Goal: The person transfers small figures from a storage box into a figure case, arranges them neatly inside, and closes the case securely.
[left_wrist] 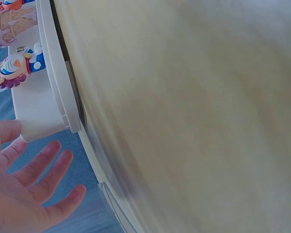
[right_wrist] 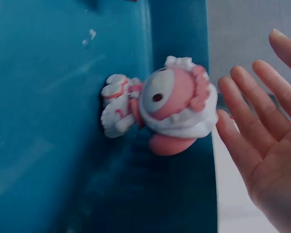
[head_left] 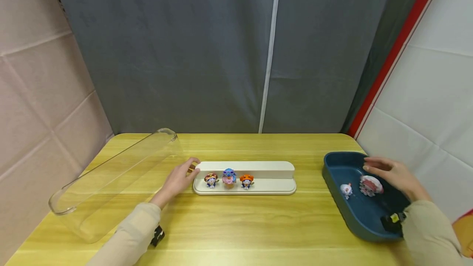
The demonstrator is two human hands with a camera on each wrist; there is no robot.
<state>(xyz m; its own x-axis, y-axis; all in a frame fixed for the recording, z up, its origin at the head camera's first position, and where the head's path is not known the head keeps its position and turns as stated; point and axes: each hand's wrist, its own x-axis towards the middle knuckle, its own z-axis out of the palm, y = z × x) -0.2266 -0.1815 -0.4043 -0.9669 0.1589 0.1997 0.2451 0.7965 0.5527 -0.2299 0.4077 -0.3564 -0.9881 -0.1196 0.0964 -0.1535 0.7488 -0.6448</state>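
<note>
A cream display stand (head_left: 275,183) with a raised back step lies on the wooden table. Three small figurines stand on its left half: one with a red-brown hat (head_left: 211,180), a blue-and-pink one with sunglasses (head_left: 229,177) and one with an orange hat (head_left: 246,181). My left hand (head_left: 179,179) is at the stand's left end, thumb and forefinger touching it, the other fingers spread. Over the far right side of a blue bin (head_left: 363,216) hovers my right hand (head_left: 393,175), fingers extended, holding nothing. Beneath it lies a pink-and-white figurine (right_wrist: 172,102), beside a smaller white figurine (head_left: 346,191).
A long clear plastic cover (head_left: 118,175) lies slantwise on the table's left, close to my left forearm. A grey curtain (head_left: 184,52) hangs behind the table. White panels stand at both sides, and something yellow (head_left: 466,235) shows at the right edge.
</note>
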